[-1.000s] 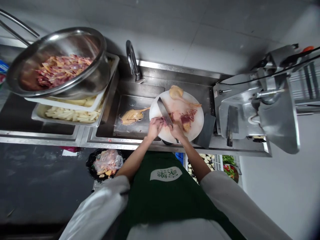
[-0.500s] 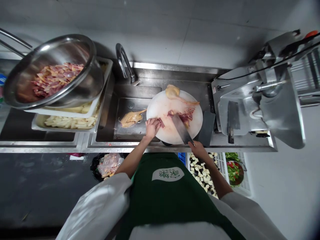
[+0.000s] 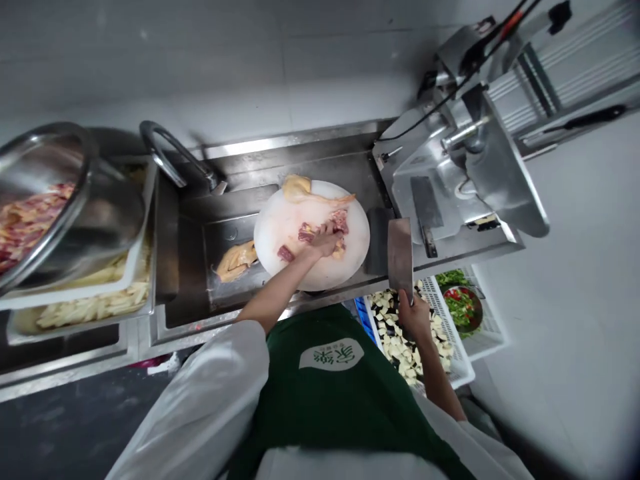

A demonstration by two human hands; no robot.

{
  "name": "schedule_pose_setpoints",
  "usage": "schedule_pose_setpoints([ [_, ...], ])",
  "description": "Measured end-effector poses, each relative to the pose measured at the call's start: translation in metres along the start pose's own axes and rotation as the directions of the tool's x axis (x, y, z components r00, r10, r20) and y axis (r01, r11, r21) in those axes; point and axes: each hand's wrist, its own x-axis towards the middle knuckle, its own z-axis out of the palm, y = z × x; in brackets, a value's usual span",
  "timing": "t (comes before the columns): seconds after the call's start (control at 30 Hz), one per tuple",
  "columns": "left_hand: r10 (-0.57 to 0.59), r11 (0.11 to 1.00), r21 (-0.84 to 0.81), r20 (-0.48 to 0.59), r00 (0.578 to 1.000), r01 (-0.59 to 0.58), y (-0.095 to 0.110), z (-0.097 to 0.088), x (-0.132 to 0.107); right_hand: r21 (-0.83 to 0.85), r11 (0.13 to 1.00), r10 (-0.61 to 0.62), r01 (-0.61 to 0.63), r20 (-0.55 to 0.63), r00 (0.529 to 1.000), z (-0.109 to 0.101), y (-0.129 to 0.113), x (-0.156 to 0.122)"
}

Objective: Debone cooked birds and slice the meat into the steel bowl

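A round white cutting board (image 3: 280, 230) lies across the sink with cut pieces of raw meat (image 3: 305, 233) and a pale poultry piece (image 3: 295, 188) at its far edge. My left hand (image 3: 325, 239) reaches over the board and closes on the meat pieces near its middle. My right hand (image 3: 416, 317) grips the handle of a cleaver (image 3: 400, 257), held blade-up off the board's right side, above a crate of cubed eggplant (image 3: 400, 333).
A second poultry piece (image 3: 235, 260) lies in the steel sink (image 3: 220, 227) by the faucet (image 3: 173, 153). At left, a metal bowl of chopped meat (image 3: 45, 200) sits on trays of potato strips (image 3: 95, 303). A meat slicer (image 3: 450, 173) stands right; a bowl of greens (image 3: 463, 307) below.
My right hand pulled the cleaver off the board to the right and raised it. My left hand moved from the board's near edge to the meat in the middle. The view swung right.
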Motion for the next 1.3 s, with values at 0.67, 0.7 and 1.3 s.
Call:
schedule_pose_setpoints([
  [0.67, -0.366, 0.783, -0.6, -0.658, 0.658, -0.165, -0.13, -0.099, -0.196, -0.123, 0.864, -0.33, 0.488, 0.594, 0.733, 0.101, -0.109, 0.001],
  [0.7, -0.434, 0.745, -0.65, -0.645, 0.629, -0.152, -0.141, -0.104, -0.209, -0.095, 0.856, -0.343, 0.509, 0.632, 0.695, 0.116, -0.12, 0.0],
  [1.3, -0.63, 0.744, -0.601, -0.486, 0.605, 0.293, -0.098, 0.036, -0.165, -0.35, 0.823, -0.265, 0.447, 0.459, 0.848, 0.104, -0.095, 0.04],
])
